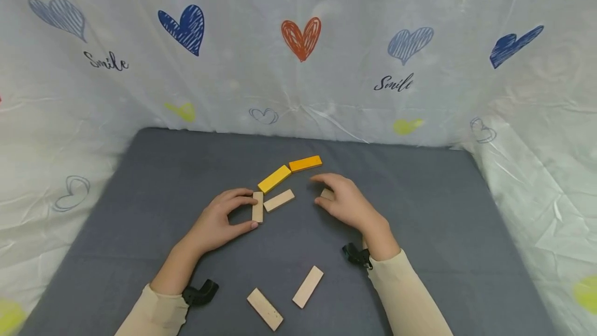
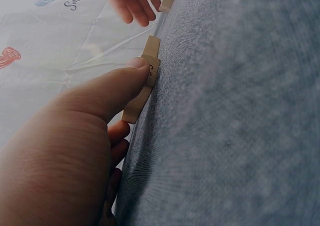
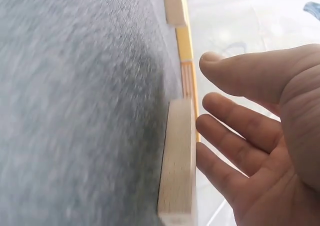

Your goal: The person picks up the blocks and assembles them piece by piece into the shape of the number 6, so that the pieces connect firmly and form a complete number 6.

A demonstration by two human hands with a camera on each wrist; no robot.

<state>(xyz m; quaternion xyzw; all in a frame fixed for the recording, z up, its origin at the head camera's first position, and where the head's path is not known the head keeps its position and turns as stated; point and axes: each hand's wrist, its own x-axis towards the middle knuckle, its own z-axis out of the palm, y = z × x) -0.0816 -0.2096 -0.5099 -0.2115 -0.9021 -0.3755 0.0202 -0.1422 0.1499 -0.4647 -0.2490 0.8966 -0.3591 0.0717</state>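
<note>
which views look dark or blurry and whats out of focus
Head view: even light, yellow block fairly crisp; left wrist view: dimmest, grey cloth soft and grainy; right wrist view: brighter, grey cloth blurred, pale backdrop washed out, right hand's fingers clearer.

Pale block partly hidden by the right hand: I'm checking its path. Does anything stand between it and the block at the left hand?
Yes, another pale block lies between them, just right of the left-hand block.
</note>
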